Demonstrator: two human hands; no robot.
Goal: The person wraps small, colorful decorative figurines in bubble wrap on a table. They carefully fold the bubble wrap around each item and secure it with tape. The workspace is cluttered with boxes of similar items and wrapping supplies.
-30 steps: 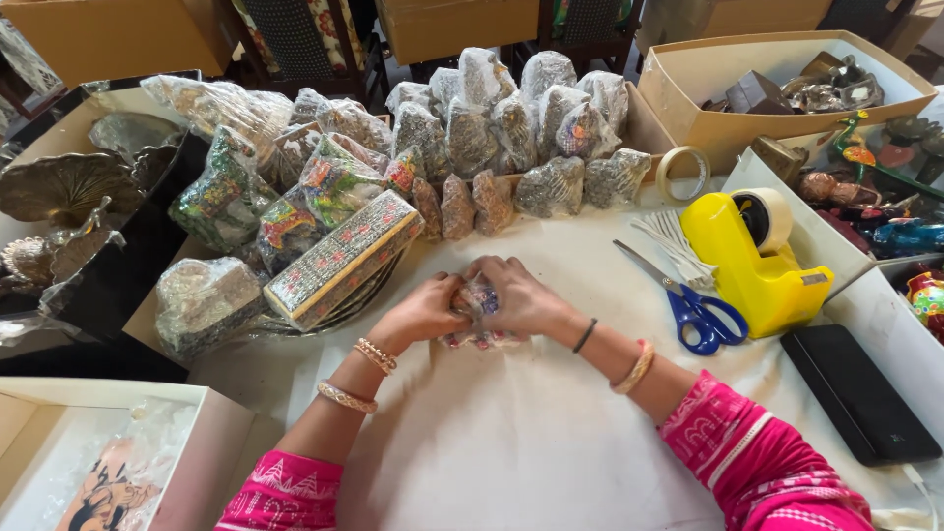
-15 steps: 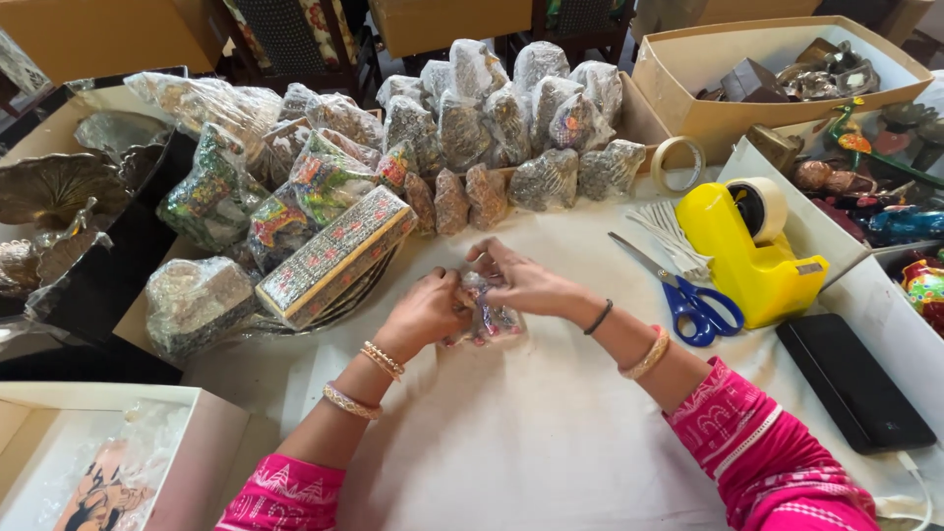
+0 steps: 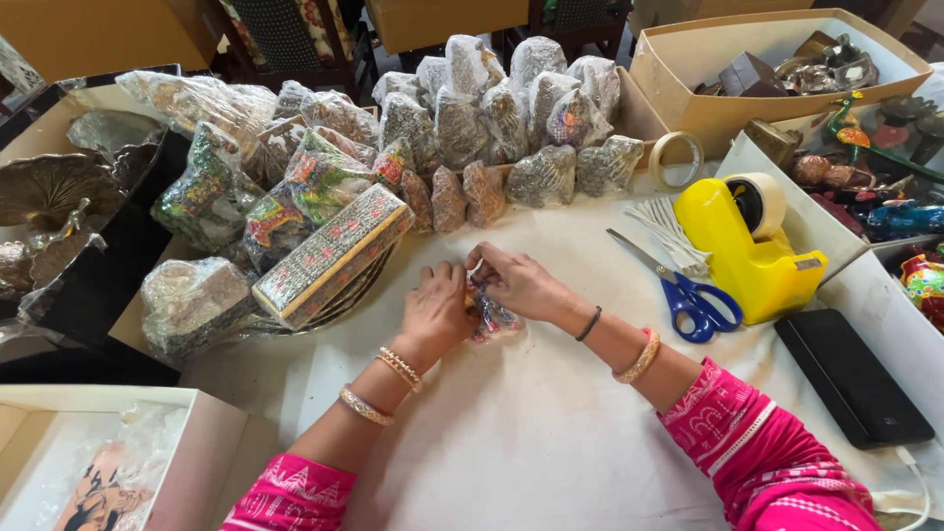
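Hands, left [image 3: 436, 313] and right [image 3: 519, 283], remain clenched on the small plastic-wrapped multicoloured trinket [image 3: 495, 320], now shifted slightly rightward mid-table.

Both forearms reach forward and angle inward until the hands meet. The left hand [image 3: 436, 310] lies knuckles up, fingers curled. The right hand [image 3: 516, 282] faces it, fingers [image 3: 484, 258] bent and pinched close, touching the left. Pink sleeves cover both arms, bangles at both wrists.

Bright pink patterned sleeves with white print, gold bangles on left wrist, black band and orange bangle on right
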